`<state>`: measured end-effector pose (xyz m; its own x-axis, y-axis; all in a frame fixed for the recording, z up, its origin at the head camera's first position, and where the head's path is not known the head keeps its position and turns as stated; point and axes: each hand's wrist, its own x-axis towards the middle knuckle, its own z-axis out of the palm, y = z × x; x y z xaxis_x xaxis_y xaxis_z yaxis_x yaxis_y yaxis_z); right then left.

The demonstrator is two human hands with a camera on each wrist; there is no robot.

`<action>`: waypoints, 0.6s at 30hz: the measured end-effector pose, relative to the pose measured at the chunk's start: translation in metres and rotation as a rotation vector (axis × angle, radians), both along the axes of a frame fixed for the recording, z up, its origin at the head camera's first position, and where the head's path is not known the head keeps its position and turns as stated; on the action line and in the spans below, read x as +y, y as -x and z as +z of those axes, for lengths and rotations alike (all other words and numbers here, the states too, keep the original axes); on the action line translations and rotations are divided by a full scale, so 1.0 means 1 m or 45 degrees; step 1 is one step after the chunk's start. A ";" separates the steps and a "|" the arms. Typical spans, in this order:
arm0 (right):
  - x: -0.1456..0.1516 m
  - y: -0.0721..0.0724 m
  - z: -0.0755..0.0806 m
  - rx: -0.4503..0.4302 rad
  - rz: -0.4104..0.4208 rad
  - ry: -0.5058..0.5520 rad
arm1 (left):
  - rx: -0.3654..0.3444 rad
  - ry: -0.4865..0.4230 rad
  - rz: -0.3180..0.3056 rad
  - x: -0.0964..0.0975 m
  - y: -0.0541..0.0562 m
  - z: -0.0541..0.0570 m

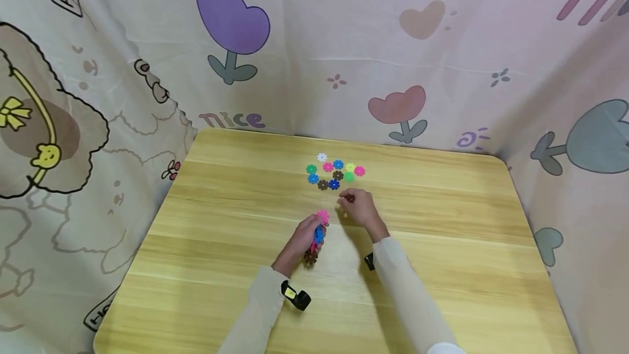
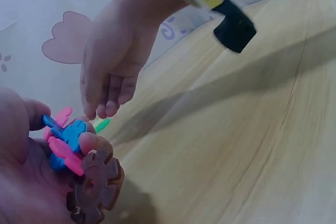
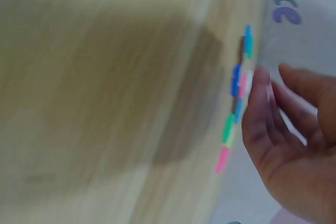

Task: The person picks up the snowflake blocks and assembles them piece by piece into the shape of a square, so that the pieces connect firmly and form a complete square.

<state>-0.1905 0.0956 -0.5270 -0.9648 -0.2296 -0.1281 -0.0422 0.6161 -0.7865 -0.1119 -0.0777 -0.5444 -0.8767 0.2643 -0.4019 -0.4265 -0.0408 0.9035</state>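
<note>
My left hand [image 1: 301,238] grips a joined string of notched plastic snowflake discs. A pink disc [image 1: 322,216] is at the top of the string, with a blue disc [image 1: 319,234] and another pink one below. At the lower end, a brown disc [image 2: 95,187] sticks out past the fingers in the left wrist view. Ahead and to the right, my right hand [image 1: 361,207] hovers over the table, close to the loose discs. Its fingers [image 3: 257,106] are loosely bent, with a gap between thumb and index fingertip and nothing visible in it.
Several loose discs lie flat towards the far side of the wooden table [image 1: 221,234], among them a white disc [image 1: 321,157], a dark blue disc [image 1: 334,184], a green disc [image 1: 312,169] and a yellow disc [image 1: 350,167]. A patterned curtain [image 1: 319,42] hangs behind the table.
</note>
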 end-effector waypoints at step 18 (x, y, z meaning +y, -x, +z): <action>-0.029 0.035 -0.030 0.105 -0.228 -0.218 | -0.114 0.022 0.073 -0.009 0.000 0.009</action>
<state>-0.2257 0.0668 -0.5571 -0.9969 -0.0358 -0.0697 0.0201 0.7434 -0.6686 -0.1119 -0.0868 -0.5353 -0.8506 0.2067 -0.4835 -0.5031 -0.0523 0.8627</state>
